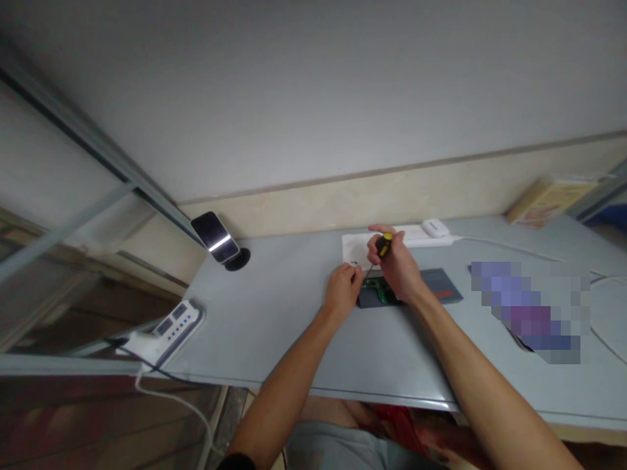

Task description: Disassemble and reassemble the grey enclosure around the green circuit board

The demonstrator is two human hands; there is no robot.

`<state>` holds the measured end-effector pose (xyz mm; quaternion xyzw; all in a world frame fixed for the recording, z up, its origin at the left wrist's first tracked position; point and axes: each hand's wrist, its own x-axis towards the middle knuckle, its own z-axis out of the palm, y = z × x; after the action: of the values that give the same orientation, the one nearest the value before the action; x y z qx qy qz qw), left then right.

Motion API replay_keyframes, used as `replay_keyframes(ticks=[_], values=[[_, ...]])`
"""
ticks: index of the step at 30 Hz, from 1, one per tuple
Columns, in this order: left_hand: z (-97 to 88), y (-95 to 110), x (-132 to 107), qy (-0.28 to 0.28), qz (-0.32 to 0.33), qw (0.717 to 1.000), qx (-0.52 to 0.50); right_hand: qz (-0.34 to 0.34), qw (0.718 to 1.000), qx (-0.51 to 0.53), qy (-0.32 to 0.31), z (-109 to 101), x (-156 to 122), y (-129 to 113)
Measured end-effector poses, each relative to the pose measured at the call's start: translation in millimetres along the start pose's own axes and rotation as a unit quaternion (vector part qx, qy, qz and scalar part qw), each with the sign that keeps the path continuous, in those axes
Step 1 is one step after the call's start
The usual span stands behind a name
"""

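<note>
My right hand [402, 269] is closed around a screwdriver [385, 244] with a black and yellow handle. Its thin shaft slants down and left toward the near end of a green circuit board [389, 291]. That board sits in a flat, dark grey device [376, 302], which lies on the table and carries a red marking at its right end. At the device's left end, my left hand [341, 289] has its fingers pressed together on the edge, close to the screwdriver's tip. The exact contact of the tip is too small to make out.
Behind my hands lie a white sheet [353, 247] with small dark bits and a white power strip [416, 236]. A phone on a stand [215, 236] is at the back left, another power strip [171, 333] at the left edge. A blurred-out object [524, 313] lies right, a box [548, 199] behind.
</note>
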<state>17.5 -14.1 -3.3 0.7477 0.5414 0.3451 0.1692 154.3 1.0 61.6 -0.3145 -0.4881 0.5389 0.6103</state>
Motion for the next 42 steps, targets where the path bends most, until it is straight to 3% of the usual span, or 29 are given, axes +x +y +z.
replay_keyframes(ticks=[6, 12, 19, 30, 36, 42], values=[[0.0, 0.9, 0.2, 0.01, -0.004, 1.0, -0.003, 0.029, 0.999, 0.032, 0.002, -1.3, -2.9, -5.4], [-0.5, 1.9, 0.1, 0.005, -0.018, 1.0, 0.0, 0.018, 0.998, 0.04, 0.04, -3.4, 1.4, -4.8], [-1.2, 2.5, -0.2, 0.003, -0.015, 1.0, -0.001, 0.012, 0.999, 0.009, 0.032, -11.7, -0.4, -7.5], [-2.2, 5.4, 1.3, -0.012, -0.022, 0.999, 0.021, -0.018, 1.0, -0.001, -0.017, -3.0, -5.8, -5.4], [-1.1, 3.1, 1.3, -0.016, -0.023, 0.999, 0.03, -0.095, 0.992, -0.087, 0.007, 11.1, -7.0, 6.2], [-1.1, 2.9, 1.5, -0.015, -0.021, 0.999, 0.028, -0.055, 0.997, -0.053, -0.031, 16.4, -5.0, 2.5]])
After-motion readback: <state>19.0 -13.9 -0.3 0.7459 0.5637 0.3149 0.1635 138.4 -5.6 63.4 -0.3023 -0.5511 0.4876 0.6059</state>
